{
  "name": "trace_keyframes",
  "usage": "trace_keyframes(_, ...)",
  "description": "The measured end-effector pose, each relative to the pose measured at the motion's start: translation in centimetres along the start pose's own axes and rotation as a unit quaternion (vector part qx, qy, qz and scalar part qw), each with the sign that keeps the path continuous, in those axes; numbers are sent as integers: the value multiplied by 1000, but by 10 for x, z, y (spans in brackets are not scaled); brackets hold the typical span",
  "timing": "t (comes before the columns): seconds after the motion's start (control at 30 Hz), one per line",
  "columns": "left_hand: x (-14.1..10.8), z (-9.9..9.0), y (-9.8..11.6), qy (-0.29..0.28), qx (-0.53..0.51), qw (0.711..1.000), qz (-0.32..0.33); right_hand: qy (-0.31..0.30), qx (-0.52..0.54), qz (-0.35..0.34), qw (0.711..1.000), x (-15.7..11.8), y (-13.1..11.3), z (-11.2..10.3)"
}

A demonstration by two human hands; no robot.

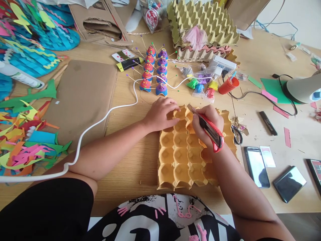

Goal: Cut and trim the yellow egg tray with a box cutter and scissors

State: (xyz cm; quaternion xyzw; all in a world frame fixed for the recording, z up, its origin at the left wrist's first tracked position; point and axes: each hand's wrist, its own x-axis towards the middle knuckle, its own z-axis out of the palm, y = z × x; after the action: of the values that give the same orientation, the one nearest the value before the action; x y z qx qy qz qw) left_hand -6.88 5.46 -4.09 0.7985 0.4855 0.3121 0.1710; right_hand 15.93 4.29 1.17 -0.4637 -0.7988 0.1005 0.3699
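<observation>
A yellow egg carton tray (182, 155) lies on the wooden table, cups facing up. My left hand (162, 114) rests at its upper left corner, fingers apart, thumb over a cup and fingertips at the far edge. In my right hand (208, 122) is a red and black box cutter (213, 134), its blade pointing up and left over the tray's far rows. My right forearm covers part of the tray's right side. Beyond the tray stand two rows of small painted cup figures, red ones (148, 67) and purple ones (162, 69), with pins stuck in them.
A white cable (100, 122) crosses over my left forearm. Cardboard (82, 93) and colourful paper scraps (22, 144) lie left. Stacked egg trays (205, 25), clay bags (199, 87) and a red cup (228, 86) are behind. Scissors (237, 134) and a phone (257, 167) lie right.
</observation>
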Motion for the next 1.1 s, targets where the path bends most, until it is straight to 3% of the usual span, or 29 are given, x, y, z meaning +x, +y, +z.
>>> trace_keyframes(0.93,0,1,-1,7,1,1000,5,-1,-16,-32,999,-2,8,7)
trace_keyframes(1.1,0,1,-1,5,2,1000,2,-14,-16,-2,1000,-1,4,6)
